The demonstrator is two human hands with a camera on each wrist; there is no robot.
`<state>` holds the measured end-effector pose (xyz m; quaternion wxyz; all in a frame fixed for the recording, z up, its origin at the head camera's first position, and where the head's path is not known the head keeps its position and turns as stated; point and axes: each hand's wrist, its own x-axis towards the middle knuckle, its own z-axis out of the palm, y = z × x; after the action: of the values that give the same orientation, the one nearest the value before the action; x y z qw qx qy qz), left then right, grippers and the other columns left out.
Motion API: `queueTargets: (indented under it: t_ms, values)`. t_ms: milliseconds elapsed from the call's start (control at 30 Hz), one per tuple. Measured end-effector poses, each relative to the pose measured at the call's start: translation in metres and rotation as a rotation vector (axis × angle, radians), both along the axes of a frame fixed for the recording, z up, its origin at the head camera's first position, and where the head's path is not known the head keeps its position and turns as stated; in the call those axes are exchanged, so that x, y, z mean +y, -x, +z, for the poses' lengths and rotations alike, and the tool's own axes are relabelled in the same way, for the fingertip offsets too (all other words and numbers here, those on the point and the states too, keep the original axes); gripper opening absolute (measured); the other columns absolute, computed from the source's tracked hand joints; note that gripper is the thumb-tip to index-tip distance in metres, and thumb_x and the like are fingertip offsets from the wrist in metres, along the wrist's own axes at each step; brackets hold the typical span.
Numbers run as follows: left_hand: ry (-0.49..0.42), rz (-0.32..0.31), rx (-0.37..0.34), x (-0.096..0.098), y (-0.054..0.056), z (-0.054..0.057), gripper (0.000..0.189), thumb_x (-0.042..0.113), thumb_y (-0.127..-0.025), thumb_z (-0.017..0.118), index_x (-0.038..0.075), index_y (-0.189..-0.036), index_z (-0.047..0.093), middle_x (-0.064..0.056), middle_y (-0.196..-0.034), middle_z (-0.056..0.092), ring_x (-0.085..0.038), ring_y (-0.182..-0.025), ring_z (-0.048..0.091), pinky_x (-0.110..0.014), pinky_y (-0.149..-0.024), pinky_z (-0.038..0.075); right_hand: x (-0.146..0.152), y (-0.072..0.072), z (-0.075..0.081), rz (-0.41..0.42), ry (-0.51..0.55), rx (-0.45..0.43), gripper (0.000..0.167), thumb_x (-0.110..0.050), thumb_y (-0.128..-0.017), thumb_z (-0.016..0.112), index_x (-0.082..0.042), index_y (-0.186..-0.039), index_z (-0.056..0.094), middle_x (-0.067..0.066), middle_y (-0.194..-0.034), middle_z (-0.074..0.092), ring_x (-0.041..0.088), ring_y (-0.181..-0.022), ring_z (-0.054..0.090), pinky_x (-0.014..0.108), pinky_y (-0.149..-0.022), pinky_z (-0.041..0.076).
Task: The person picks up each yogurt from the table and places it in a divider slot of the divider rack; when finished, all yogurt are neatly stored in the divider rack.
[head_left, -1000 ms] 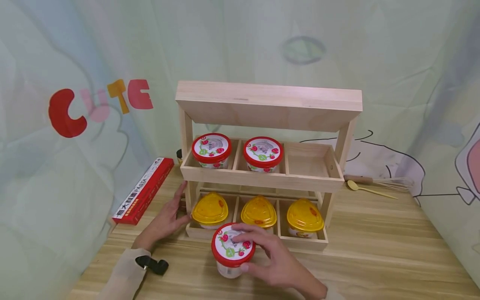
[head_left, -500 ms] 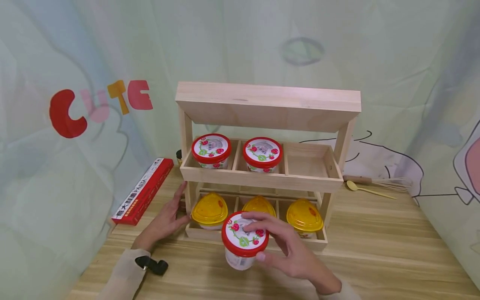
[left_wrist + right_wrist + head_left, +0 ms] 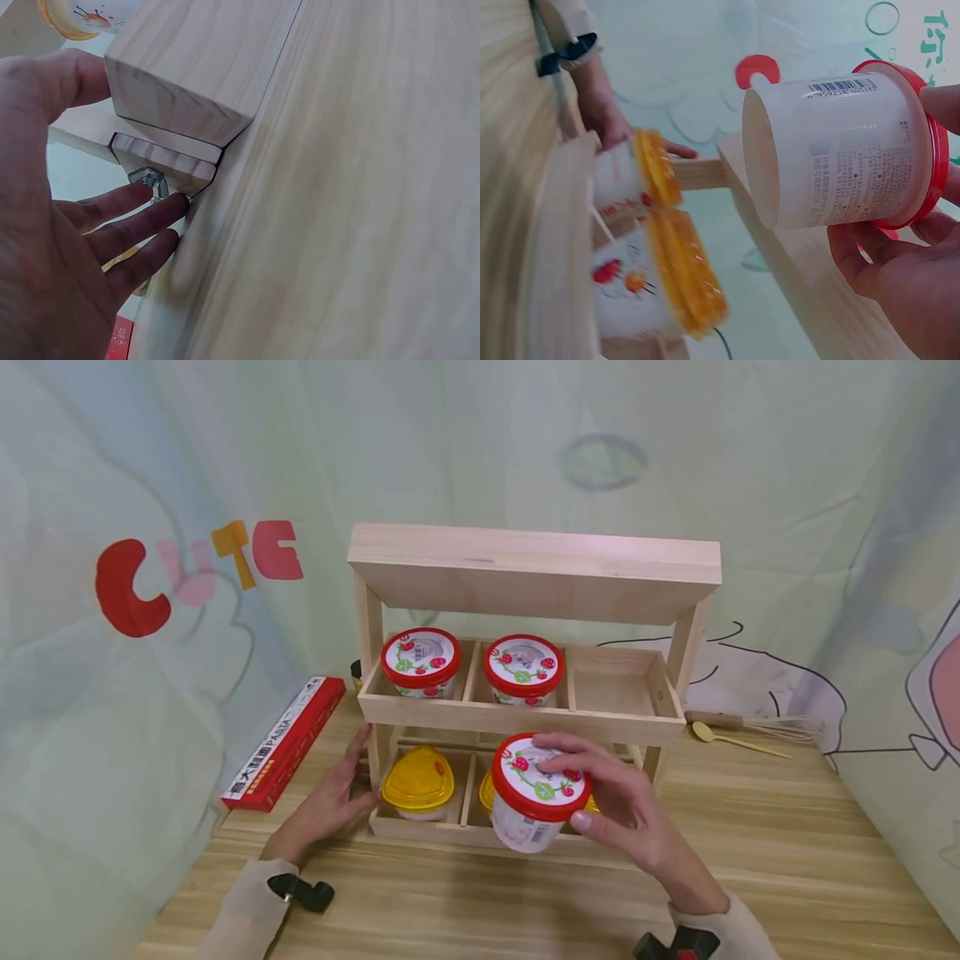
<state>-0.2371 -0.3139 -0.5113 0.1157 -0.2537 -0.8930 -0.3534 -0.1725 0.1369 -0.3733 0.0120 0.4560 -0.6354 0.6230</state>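
Note:
My right hand (image 3: 630, 802) grips a white plastic tub (image 3: 521, 822) by its red strawberry-patterned lid. The tub is raised in front of the lower tier of a two-tier wooden rack (image 3: 517, 717). It hides much of the middle and right tubs there. In the right wrist view the tub (image 3: 825, 165) shows its barcode and printed side. My left hand (image 3: 333, 802) rests at the rack's left end. In the left wrist view its thumb touches the front block (image 3: 187, 67), while the fingers extend beside a bolt (image 3: 150, 178) behind it.
Two matching red-lidded tubs (image 3: 421, 657) fill the upper left and middle compartments; the upper right compartment (image 3: 615, 681) is bare. A yellow-lidded tub (image 3: 417, 781) stands lower left. A red pasta box (image 3: 288, 739) lies left. A whisk (image 3: 780, 727) and yellow spoon (image 3: 742, 743) lie right.
My right hand has raised the red-lidded tub and carried it rightward and toward the rack, tilting it somewhat. My left hand has stayed at the rack's left end.

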Motion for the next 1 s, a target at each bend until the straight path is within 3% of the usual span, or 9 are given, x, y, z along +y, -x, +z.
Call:
queueTargets:
  t_ms: [367, 633, 1000]
  values:
    - [-0.007, -0.014, 0.016, 0.0, 0.0, 0.001, 0.111, 0.013, -0.092, 0.075, 0.017, -0.173, -0.001, -0.035, -0.147, 0.057, -0.043, -0.114, 0.075, -0.062, -0.098, 0.063, 0.028, 0.013, 0.028, -0.048, 0.054, 0.054, 0.051, 0.007, -0.095, 0.053, 0.005, -0.146, 0.058, 0.023, -0.167, 0.041, 0.034, -0.157, 0.038, 0.026, -0.11, 0.058]
    - [-0.009, -0.007, 0.006, 0.001, -0.001, 0.001, 0.113, 0.012, -0.092, 0.077, 0.018, -0.172, -0.002, -0.036, -0.147, 0.056, -0.045, -0.116, 0.074, -0.063, -0.099, 0.062, 0.041, 0.018, 0.044, -0.138, 0.077, 0.066, 0.055, 0.013, -0.089, 0.052, 0.007, -0.143, 0.06, 0.024, -0.166, 0.043, 0.036, -0.154, 0.041, 0.026, -0.107, 0.06]
    - [-0.015, -0.013, 0.012, 0.001, -0.001, 0.002, 0.113, 0.011, -0.092, 0.077, 0.017, -0.172, -0.002, -0.038, -0.146, 0.056, -0.046, -0.116, 0.073, -0.063, -0.099, 0.062, 0.049, 0.021, 0.058, -0.285, 0.03, 0.046, 0.054, 0.008, -0.093, 0.057, 0.006, -0.147, 0.057, 0.021, -0.168, 0.041, 0.036, -0.156, 0.037, 0.02, -0.106, 0.057]
